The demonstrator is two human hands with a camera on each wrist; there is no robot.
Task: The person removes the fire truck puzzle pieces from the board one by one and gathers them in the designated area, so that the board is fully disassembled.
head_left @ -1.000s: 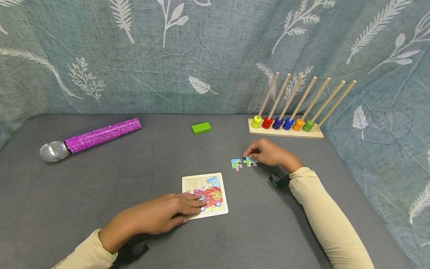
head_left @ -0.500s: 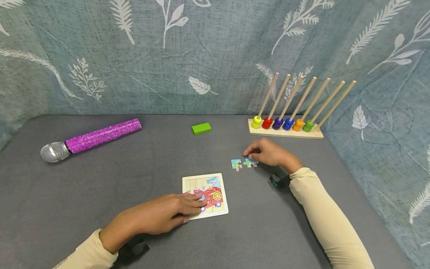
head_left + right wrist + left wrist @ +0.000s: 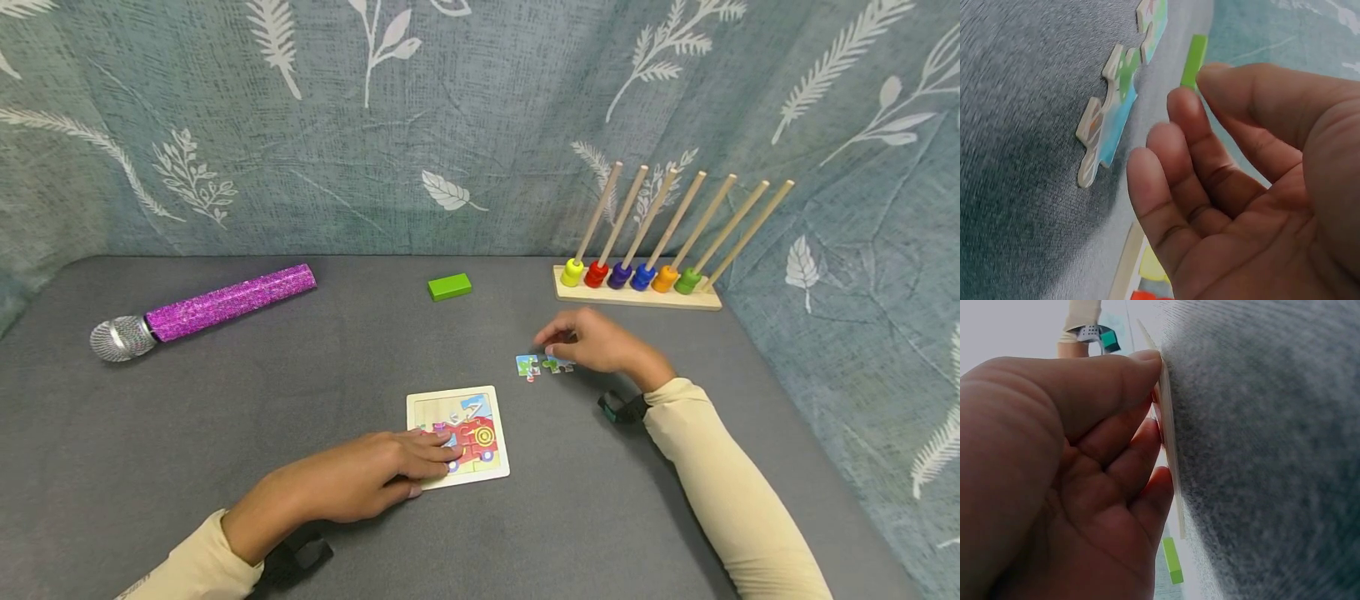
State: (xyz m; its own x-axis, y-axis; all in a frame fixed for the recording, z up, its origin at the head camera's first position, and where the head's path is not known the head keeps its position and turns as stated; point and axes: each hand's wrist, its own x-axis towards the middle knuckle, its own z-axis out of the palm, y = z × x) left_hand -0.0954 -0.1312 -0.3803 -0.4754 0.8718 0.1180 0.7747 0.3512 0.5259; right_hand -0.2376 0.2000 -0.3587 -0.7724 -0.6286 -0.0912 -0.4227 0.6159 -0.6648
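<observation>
My left hand (image 3: 367,475) rests with its fingers on a small wooden jigsaw puzzle (image 3: 480,437), a framed board with a red vehicle picture. In the left wrist view its thumb touches the board's edge (image 3: 1171,444). My right hand (image 3: 600,340) hovers over a jigsaw piece (image 3: 557,364) and partly covers it. The right wrist view shows this blue and green piece (image 3: 1116,119) lying on the table, apart from the loosely bent fingers. A second jigsaw piece (image 3: 527,365) lies just left of it.
Behind the pieces lies a green block (image 3: 449,287). A wooden peg stand (image 3: 637,295) with coloured beads and upright rods stands at the back right. A glittery purple microphone (image 3: 225,304) lies at the back left. A patterned curtain (image 3: 480,125) hangs behind the table.
My right hand's fingers have shifted slightly left over the jigsaw piece. The left hand has stayed on the puzzle.
</observation>
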